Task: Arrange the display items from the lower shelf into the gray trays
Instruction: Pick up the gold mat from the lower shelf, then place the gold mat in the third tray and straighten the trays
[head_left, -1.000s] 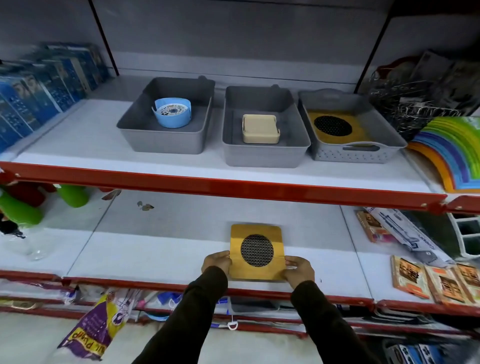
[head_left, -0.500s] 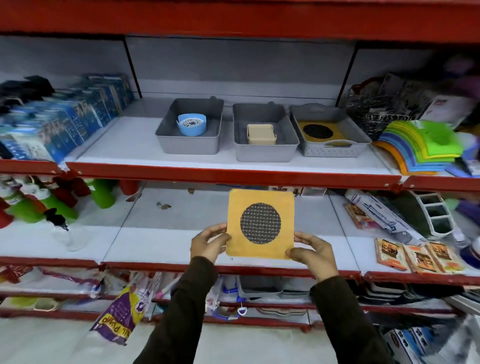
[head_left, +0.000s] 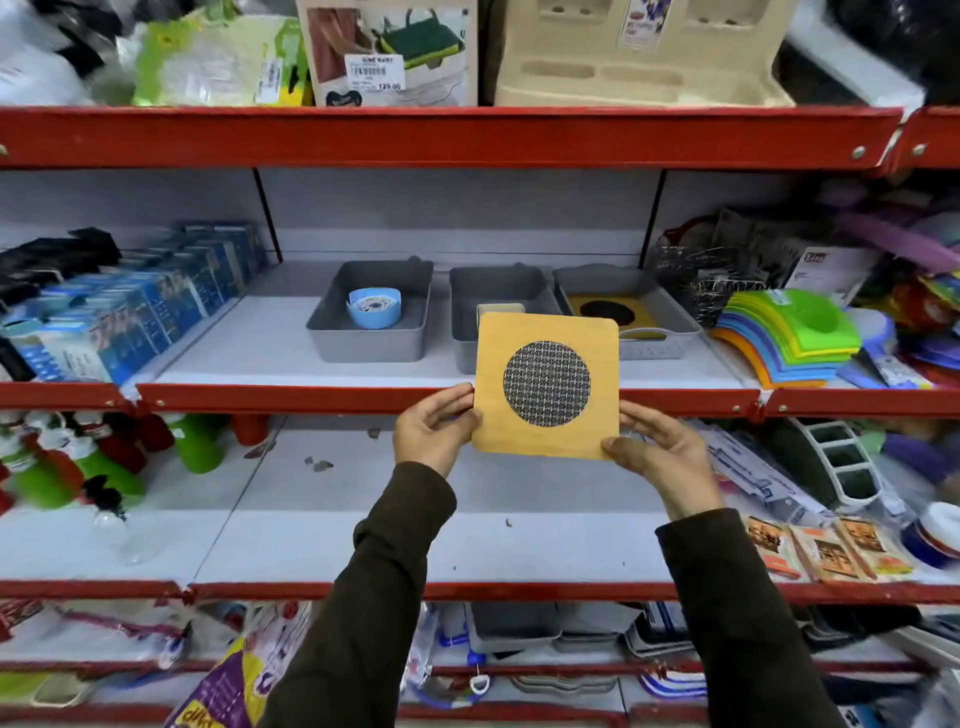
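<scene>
I hold a square yellow board with a round black mesh centre (head_left: 547, 385) upright in front of the middle shelf. My left hand (head_left: 435, 426) grips its lower left edge and my right hand (head_left: 655, 451) its lower right corner. Behind it stand three gray trays. The left tray (head_left: 370, 332) holds a blue round strainer (head_left: 374, 307). The middle tray (head_left: 464, 322) holds a beige box (head_left: 500, 308), mostly hidden by the board. The right tray (head_left: 660, 340) holds another yellow mesh board (head_left: 608, 313).
Red shelf rails (head_left: 291, 397) run across at several heights. Blue boxes (head_left: 130, 312) stand left of the trays, stacked coloured plastic items (head_left: 784, 343) to the right. The lower shelf (head_left: 363, 540) carries green and red bottles at left and packets (head_left: 826, 551) at right.
Both hands have lifted the yellow mesh board from the lower shelf up to the height of the trays. The view has tilted upward, showing the top shelf.
</scene>
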